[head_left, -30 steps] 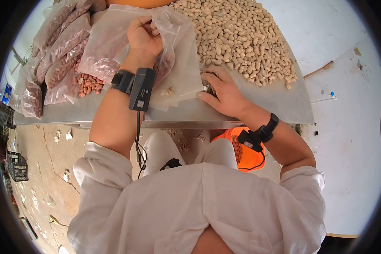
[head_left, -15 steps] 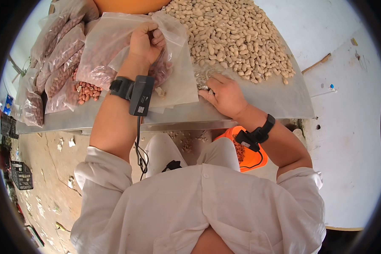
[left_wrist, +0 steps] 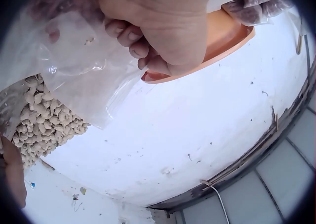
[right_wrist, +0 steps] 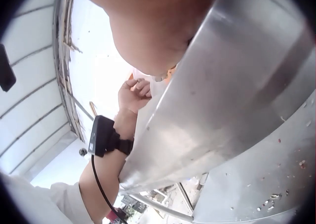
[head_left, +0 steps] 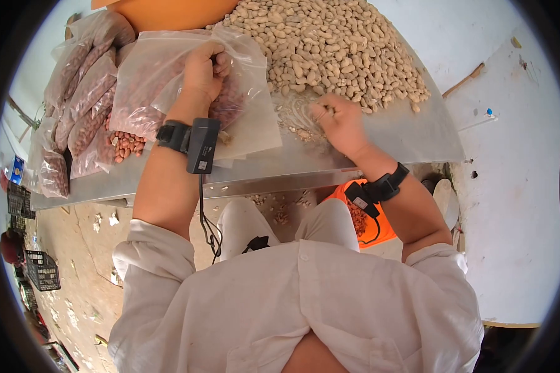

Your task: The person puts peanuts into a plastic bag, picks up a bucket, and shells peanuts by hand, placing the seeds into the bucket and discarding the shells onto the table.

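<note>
1. The left hand (head_left: 202, 73) pinches the thin plastic of the bag (head_left: 247, 57) near its upper edge, fingers curled in. The hold probably keeps the limp film from slipping or folding shut.
2. That bag lies on the metal table (head_left: 317, 163), between the filled bags (head_left: 95, 76) and the peanuts (head_left: 336, 46). This seems to put it within easy reach of both hands.
3. The right hand (head_left: 343, 126) is beside the scraps (head_left: 297, 116), near the lower edge of the peanuts, its fingers bent inward. I cannot tell whether they pinch anything; the right wrist view does not show the fingertips clearly.
4. The filled bags lie against one another on the left, perhaps stacked so to leave working room. Loose red nuts (head_left: 128, 146) sit just beside them.
5. The orange bucket (head_left: 378, 229) stands below the table's front edge, likely for easy reach from above.
6. Compared with half a second ago, the right hand is farther from the bag's edge, and more of the scraps shows. The left hand keeps its pinch.
</note>
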Available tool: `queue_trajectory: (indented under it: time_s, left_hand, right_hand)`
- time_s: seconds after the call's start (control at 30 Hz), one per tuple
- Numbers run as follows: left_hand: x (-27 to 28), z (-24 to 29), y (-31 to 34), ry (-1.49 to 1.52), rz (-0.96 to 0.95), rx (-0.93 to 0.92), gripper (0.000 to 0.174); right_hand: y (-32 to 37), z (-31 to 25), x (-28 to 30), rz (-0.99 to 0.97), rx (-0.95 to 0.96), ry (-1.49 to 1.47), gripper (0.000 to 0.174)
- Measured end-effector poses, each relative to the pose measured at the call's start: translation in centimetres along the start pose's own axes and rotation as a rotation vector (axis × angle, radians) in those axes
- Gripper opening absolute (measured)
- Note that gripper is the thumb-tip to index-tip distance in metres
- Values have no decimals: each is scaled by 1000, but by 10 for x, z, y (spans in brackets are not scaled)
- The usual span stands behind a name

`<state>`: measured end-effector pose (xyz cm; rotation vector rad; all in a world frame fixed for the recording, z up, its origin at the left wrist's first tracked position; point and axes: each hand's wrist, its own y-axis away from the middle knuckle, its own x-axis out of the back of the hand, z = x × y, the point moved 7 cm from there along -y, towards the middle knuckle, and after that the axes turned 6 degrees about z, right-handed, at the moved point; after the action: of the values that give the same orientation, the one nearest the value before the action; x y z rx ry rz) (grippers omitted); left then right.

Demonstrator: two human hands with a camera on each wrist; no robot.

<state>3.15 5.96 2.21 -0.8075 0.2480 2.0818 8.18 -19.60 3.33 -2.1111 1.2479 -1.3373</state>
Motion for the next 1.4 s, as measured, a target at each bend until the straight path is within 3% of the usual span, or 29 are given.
queue_trajectory:
  time_s: [0.07,0.17,0.37,0.57,0.67,0.87,0.97,1.07,1.2,1.4]
  left_hand:
    - [0,0,0,3,-12,8,16]
    - [0,-1,-1,-2,-18,2,16]
    - [0,0,-1,22,-7,-8,16]
    - [2,-3,-6,12,-77,8,13]
    - [1,-2,-4,34,-26,15,17]
    - [0,-2,-3,14,-31,7,17]
    - [0,-1,-1,4,-15,-2,17]
    - [2,-4,-2,29,-57,22,11]
    - [0,-3,1,9,27,29,14]
    - [4,-5,-3,19,20,48,12]
  right_hand:
    - [-1,13,13,37,-142,-39,19]
    - [0,12,13,-104,-126,-119,19]
    - [13,-24,-11,-297,218,126,16]
    - [18,-36,-21,-227,356,175,12]
    - [19,-27,-26,-262,319,247,13]
    - [18,-47,-18,-118,404,127,16]
    - [22,-39,-25,-191,426,74,14]
    - [24,-33,-21,-175,420,125,11]
    - [27,-6,1,-154,354,186,10]
    - [43,45,71,-91,208,274,10]
